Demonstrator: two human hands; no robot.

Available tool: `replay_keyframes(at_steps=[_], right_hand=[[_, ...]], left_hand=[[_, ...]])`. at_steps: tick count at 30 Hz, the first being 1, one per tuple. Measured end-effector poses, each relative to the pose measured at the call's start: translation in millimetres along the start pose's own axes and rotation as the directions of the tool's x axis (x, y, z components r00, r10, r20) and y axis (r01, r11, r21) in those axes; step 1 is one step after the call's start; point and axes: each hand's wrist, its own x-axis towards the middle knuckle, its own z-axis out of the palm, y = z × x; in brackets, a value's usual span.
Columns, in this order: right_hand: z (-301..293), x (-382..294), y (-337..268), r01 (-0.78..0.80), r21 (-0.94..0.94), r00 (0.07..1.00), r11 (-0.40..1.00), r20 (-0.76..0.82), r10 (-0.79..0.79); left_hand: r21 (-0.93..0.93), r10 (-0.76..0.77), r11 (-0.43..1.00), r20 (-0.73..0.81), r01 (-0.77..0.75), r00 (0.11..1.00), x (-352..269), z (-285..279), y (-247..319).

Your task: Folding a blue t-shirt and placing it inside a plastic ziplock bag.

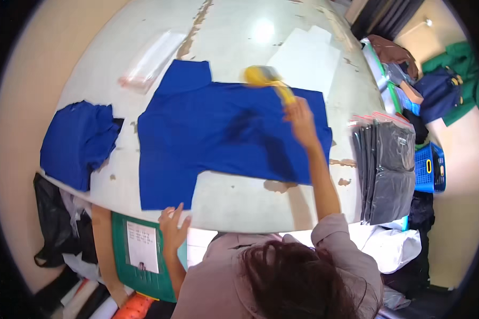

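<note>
A blue short-sleeved shirt (171, 131) lies spread out on the table, its hem to the right and a sleeve pointing towards me. My right hand (301, 119) grips the handle of a yellow hand tool (263, 76) with a rounded yellow and grey head, held over the shirt's far edge. Motion blurs the tool, so its exact kind is unclear; a shadow falls on the cloth below it. At the near sleeve's hem, my left hand (173, 225) rests by the table edge with fingers apart, holding nothing.
A crumpled blue garment (78, 143) lies at the left. Beyond the shirt are clear plastic bags (155, 60) and white sheets (307, 56). Bagged dark garments (387, 171) are stacked at the right, near a blue basket (425, 169). A green bin (119, 243) bearing a written paper stands below.
</note>
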Motion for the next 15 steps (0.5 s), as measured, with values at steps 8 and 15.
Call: replay_keyframes(at_steps=[8, 15], right_hand=[[-208, 82, 176, -0.594, -0.404, 0.574, 0.696, -0.819, 0.015], [-242, 111, 267, -0.792, -0.117, 0.166, 0.600, -0.986, 0.027]], left_hand=[[-0.236, -0.182, 0.959, -0.083, 0.159, 0.980, 11, -7, 2], [-0.233, -0.316, 0.939, -0.303, 0.252, 0.899, 3, -11, 2]])
